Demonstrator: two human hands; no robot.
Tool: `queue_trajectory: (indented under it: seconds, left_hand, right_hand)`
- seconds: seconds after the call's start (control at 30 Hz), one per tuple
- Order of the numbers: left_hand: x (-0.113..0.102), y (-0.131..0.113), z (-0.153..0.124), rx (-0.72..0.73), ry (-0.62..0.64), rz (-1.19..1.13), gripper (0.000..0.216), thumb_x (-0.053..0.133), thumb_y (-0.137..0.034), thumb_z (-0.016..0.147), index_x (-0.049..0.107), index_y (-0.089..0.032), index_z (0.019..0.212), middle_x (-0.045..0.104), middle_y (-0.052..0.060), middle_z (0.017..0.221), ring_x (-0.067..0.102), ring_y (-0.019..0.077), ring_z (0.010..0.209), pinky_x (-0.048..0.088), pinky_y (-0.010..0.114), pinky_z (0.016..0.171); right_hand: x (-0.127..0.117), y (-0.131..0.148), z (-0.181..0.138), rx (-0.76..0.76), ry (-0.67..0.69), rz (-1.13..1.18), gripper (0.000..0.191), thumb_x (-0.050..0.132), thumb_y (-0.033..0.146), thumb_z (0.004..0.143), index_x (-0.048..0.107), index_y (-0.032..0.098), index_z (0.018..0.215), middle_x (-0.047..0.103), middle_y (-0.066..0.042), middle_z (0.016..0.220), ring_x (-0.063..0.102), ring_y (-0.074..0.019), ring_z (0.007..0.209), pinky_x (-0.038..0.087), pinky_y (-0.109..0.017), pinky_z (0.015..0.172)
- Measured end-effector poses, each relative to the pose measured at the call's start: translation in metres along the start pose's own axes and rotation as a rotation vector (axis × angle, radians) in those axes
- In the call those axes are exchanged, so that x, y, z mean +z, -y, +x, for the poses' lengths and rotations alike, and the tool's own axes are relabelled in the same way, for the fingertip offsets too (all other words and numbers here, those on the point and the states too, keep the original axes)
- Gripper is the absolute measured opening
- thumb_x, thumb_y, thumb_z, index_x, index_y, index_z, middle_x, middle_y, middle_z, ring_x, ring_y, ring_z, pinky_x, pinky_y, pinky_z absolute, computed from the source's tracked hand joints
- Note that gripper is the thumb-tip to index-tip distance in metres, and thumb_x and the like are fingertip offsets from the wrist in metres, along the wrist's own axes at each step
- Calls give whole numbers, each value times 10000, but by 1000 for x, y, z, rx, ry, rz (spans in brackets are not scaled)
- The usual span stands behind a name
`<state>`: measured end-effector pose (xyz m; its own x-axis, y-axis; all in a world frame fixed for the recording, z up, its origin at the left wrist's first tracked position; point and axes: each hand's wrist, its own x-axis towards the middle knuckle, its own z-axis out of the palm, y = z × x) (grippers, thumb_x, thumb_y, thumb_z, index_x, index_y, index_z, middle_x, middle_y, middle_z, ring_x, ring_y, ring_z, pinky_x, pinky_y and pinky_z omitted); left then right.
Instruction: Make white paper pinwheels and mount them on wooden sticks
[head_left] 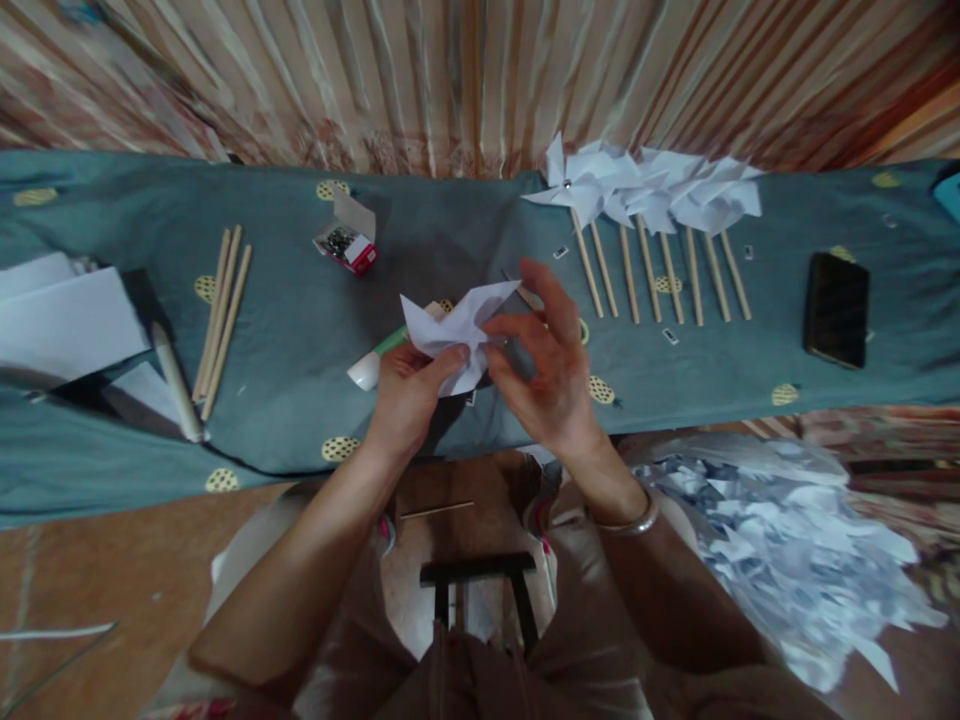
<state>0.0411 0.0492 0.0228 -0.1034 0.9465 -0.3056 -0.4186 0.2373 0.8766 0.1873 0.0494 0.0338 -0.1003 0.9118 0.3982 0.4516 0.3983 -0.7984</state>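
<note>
Teal tablecloth (300, 330) lies beneath. Left hand (409, 385) and right hand (555, 375) pinch folded paper (457, 322): light, flimsy, likely best held centrally.

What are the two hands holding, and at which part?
A folded white paper piece: the left hand pinches its lower edge, the right hand grips its right side near the centre.

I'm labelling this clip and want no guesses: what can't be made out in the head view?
In the head view:
folded white paper: its lower part is covered by the left hand.
right hand: pinching or merely touching the paper, unclear, motion-blurred.
green-and-white tube: mostly hidden behind paper and left hand.
small red box: contents too small to name.
white sheets: cut off by the left edge.
</note>
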Motion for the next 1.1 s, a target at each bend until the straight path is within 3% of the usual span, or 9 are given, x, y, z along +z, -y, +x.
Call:
queue_trajectory:
  seconds: [0.3, 0.5, 0.63, 0.9, 1.1]
  left_hand:
    - [0, -1, -2, -8, 22, -9, 116, 779, -242, 601, 755, -202, 707, 745, 6, 737, 644, 145, 652, 526, 272, 691]
    - [-1, 0, -1, 5, -2, 32, 147, 797, -219, 580, 757, -201, 721, 753, 6, 750, 652, 159, 682, 530, 282, 695]
    - [-3, 1, -1, 5, 16, 6, 164, 808, -195, 594, 762, -197, 751, 756, 12, 791, 667, 154, 705, 531, 287, 720]
    - [-2, 0, -1, 1, 13, 5, 172, 823, -206, 590, 769, -198, 753, 763, 19, 807, 675, 169, 721, 544, 311, 759]
    - [-1, 0, -1, 9, 11, 68, 142, 812, -213, 602, 771, -214, 738, 763, 20, 800, 679, 180, 740, 548, 318, 753]
  right_hand:
    - [-1, 3, -1, 61, 19, -57, 79, 649, 319, 861, 661, 333, 937, 420, 68, 1508, 383, -258, 1423, 356, -440, 1179]
    - [-1, 5, -2, -36, 44, -52, 98, 677, 245, 805, 625, 298, 869, 403, 36, 1529, 374, -271, 1431, 312, -462, 1201]
    - [1, 4, -3, -11, 35, -57, 122, 696, 260, 782, 635, 313, 873, 446, 61, 1487, 364, -281, 1435, 322, -490, 1195]
    - [1, 3, -3, -26, 4, -43, 92, 672, 235, 800, 647, 282, 875, 426, 19, 1512, 373, -289, 1433, 345, -485, 1179]
    - [-2, 1, -2, -61, 4, -109, 128, 650, 255, 834, 661, 309, 949, 391, 46, 1536, 345, -258, 1458, 358, -444, 1169]
